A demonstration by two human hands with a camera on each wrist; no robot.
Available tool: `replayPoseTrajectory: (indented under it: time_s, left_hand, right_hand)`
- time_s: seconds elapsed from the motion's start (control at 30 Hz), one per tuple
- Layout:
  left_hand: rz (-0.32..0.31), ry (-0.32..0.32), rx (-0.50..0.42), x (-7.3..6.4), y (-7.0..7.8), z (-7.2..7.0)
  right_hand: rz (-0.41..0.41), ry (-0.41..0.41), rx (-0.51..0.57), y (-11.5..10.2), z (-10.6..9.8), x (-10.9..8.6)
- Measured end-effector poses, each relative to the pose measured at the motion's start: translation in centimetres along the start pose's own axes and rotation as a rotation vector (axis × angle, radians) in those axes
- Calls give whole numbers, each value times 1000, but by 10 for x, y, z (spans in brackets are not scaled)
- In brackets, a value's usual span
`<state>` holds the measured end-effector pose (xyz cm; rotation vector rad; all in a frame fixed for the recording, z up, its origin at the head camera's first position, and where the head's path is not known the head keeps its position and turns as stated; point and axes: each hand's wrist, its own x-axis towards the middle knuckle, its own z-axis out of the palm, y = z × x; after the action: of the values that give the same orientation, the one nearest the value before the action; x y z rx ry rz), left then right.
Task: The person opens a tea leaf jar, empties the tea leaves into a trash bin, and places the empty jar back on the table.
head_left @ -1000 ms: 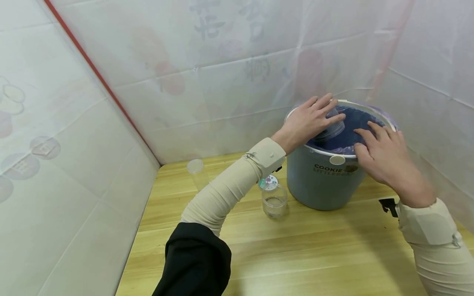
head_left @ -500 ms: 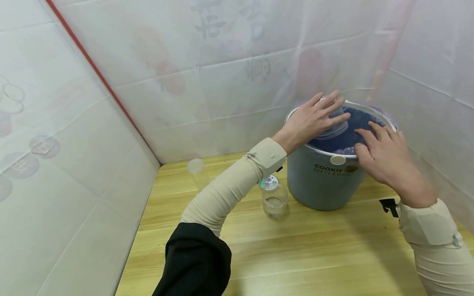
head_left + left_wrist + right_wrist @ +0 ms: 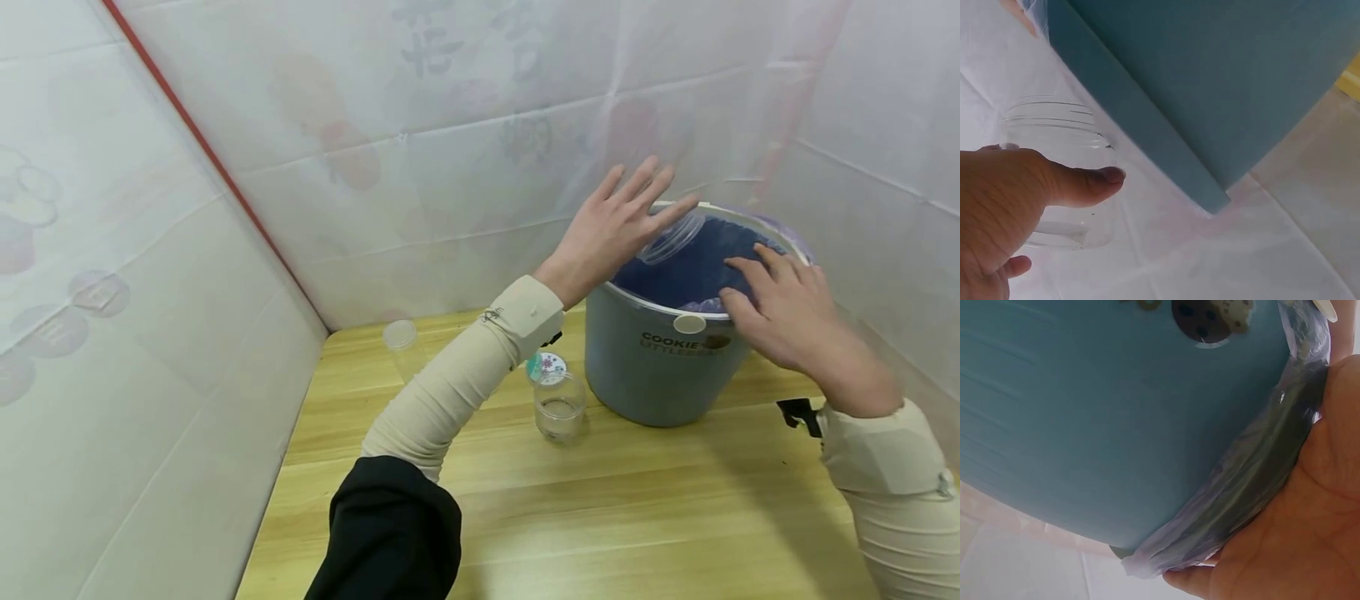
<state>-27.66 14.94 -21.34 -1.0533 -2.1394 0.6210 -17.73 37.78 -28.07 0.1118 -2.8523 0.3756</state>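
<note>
My left hand [image 3: 609, 227] grips a clear jar [image 3: 675, 240] at the left side of the blue-grey bin [image 3: 652, 379]. The jar is tilted, its ridged neck over the bin's mouth. In the left wrist view the thumb [image 3: 1085, 185] lies across the jar's side, and a little residue shows at its bottom. My right hand [image 3: 787, 321] rests on the bin's right rim, fingers spread and slightly bent over the opening. Seen from the right wrist, its palm [image 3: 1310, 506] lies along the purple bag liner [image 3: 1241, 469] folded over the rim.
Another clear jar [image 3: 558, 415] stands on the wooden table [image 3: 600, 508] left of the bin, with a round flower-patterned lid [image 3: 551, 365] behind it. A clear container [image 3: 405, 346] with a whitish top stands farther left, partly behind my left arm. White sheeting [image 3: 480, 200] encloses the table.
My left hand has lifted the jar up and to the left, from lower inside the bin to its rim, tilting it further. The right hand has stayed on the rim.
</note>
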Motion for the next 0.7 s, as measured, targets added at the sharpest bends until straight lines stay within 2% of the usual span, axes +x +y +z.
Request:
replayPoseTrajectory:
  time_s: [0.07, 0.23, 0.3, 0.47, 0.57, 0.7]
  left_hand:
    - [13, 5, 18, 0, -1, -1]
    - [131, -25, 64, 3, 2, 0]
    - [160, -33, 70, 4, 3, 2]
    - [141, -33, 12, 5, 3, 5]
    - [109, -22, -60, 4, 5, 5]
    - [70, 1, -63, 4, 8, 3]
  right_hand:
    - [0, -8, -3, 1, -1, 0]
    - [4, -7, -7, 3, 0, 2]
    - [5, -5, -11, 3, 1, 3]
    - [-11, 7, -11, 1, 3, 5]
    - [-15, 15, 3, 1, 3, 4]
    - [-14, 28, 10, 2, 4, 4]
